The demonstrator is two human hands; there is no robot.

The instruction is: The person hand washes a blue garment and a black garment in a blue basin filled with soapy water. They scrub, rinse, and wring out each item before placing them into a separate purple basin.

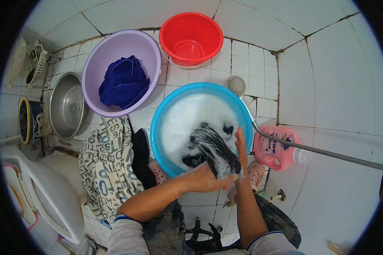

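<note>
Suds fill a light blue plastic basin on the tiled floor before me. A wet black garment, streaked with foam, stretches from the suds up over the basin's near edge. My left hand grips its near end. Right beside it, my right hand is held flat with straight fingers, the cloth against its palm and wrist. Other dark patches of cloth show through the foam; how much lies under it is hidden.
A purple basin holds dark blue cloth. Behind stand a red bucket and, leftward, a metal basin. A shower head touches the blue basin's right side; its hose crosses a pink jug. Letter-patterned fabric lies left.
</note>
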